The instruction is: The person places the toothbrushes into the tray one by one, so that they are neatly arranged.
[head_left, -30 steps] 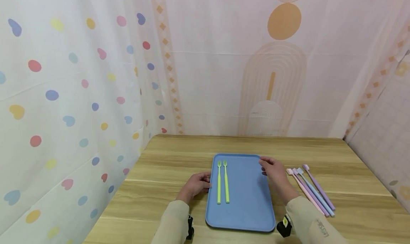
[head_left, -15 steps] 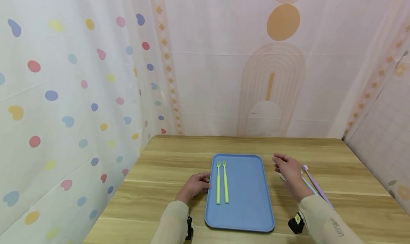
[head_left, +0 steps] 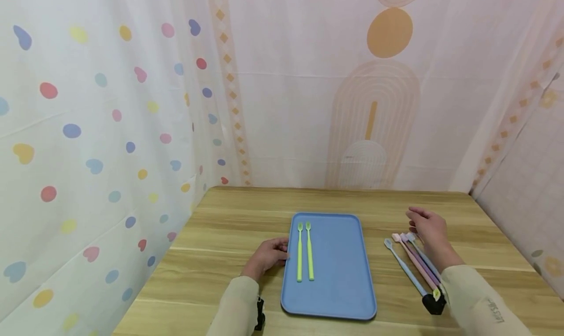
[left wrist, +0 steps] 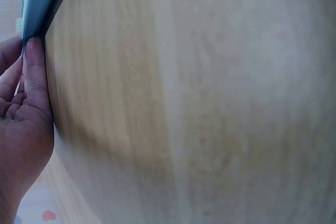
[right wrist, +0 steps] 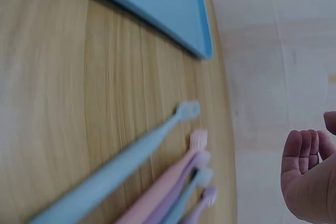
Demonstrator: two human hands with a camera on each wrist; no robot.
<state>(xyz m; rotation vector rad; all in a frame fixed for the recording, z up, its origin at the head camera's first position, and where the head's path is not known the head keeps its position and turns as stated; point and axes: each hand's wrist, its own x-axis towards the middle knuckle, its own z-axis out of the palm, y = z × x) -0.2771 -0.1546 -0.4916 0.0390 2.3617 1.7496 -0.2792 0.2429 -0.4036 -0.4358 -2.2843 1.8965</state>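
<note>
My left hand holds the left rim of a blue tray, its thumb and fingers at the edge in the left wrist view. Two yellow-green toothbrushes lie side by side on the tray's left part, heads away from me. My right hand hovers over the far end of a toothbrush group, fingers loosely bent, holding nothing. A blue toothbrush lies nearest the tray, beside a pink toothbrush. A purple toothbrush and others show in the right wrist view; hand and sleeve partly cover them in the head view.
The wooden table carries everything. A patterned curtain hangs behind its far edge, and a dotted curtain along the left. Black wrist devices sit at both cuffs.
My right hand has moved from the tray's far right corner rightward to above the toothbrushes, uncovering the blue one nearest the tray. My left hand stays at the tray rim.
</note>
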